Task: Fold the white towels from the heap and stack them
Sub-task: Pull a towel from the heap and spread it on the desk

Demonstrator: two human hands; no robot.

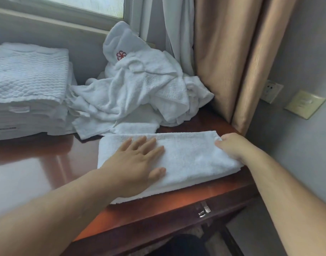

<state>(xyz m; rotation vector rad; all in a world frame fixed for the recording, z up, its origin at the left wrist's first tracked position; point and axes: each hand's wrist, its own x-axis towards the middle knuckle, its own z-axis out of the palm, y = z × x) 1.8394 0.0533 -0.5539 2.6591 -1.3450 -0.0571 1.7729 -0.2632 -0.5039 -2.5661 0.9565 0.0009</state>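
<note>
White terry cloth, folded into a long band, is laid across the front right part of the desk [38, 163]. This folded towel [191, 159] is pressed down left of its middle by the left hand [138, 159], whose fingers are straight and spread, with nothing held. Its right end is gripped by the right hand [230, 146], fingers curled round the edge.

Just behind it, the heap [140, 89] of unfolded towels is seen close to the far edge; contact cannot be judged. The stack [27, 85] of folded white linen is set well apart at the left.

If the right end is brought over, the layers could be skewed should the flat hand be lifted too early. The bottom layer, lying near the glossy front edge, could be slid off. A loose corner of the heap could also be caught in the fold.
</note>
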